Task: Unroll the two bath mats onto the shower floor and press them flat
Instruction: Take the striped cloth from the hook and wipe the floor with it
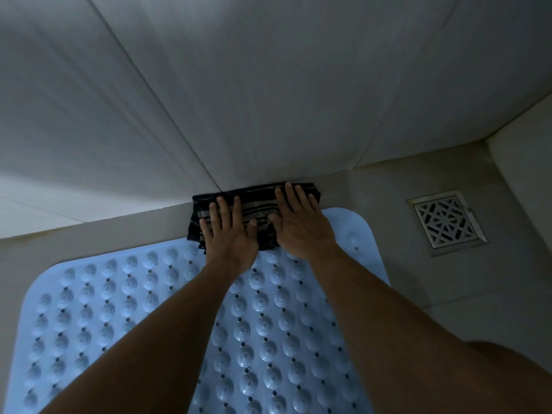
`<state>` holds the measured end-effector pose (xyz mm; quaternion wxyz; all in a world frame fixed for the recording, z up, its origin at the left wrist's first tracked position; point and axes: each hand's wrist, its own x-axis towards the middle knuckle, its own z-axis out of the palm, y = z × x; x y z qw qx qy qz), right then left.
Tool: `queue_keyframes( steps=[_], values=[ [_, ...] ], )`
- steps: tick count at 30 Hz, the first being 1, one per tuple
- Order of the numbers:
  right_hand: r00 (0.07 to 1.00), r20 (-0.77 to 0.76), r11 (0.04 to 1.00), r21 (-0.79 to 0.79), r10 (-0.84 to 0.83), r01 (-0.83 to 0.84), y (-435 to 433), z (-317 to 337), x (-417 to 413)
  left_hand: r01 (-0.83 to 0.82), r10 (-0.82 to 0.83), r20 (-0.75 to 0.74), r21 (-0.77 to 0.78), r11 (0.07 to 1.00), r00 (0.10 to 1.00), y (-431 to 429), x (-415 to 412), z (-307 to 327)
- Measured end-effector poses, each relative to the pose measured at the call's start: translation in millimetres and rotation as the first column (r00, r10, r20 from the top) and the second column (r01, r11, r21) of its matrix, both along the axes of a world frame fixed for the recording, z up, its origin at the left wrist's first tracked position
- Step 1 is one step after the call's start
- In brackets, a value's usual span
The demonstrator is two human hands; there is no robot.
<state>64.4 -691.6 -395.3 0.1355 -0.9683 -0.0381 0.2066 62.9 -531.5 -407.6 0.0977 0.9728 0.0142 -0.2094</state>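
Left hand [228,234] and right hand [298,218], fingers spread, press striped mat [254,209] (seemingly bunched) against wall [268,100].

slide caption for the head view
Both hands, left and right, press a dark striped mat flat beside a blue mat.

You are stretching both bare arms forward, left hand [228,234] and right hand [298,218] lying palm-down side by side, fingers spread flat, thumbs pointing inward, nearly touching.
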Motion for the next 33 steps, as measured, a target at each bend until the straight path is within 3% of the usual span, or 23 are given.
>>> queue_keyframes(
  steps=[9, 17, 33],
  values=[
    [1.0, -0.016, 0.999, -0.046, 0.024, -0.025, 2, 1, 1, 0.021, -0.022, -0.015, -0.049, 0.999, 1.0, 6, 0, 4],
    [0.999, -0.032, 1.0, 0.01, 0.023, -0.023, -14, 4, 8, 0.053, -0.053, -0.004, 0.018, 0.998, 0.999, -9, -1, 7],
    [0.93, -0.104, 0.936, -0.051, -0.353, 0.349, -121, 9, -29, 0.405, -0.405, 0.014, -0.058, 0.913, 0.914, -131, 9, 9]
  ],
)
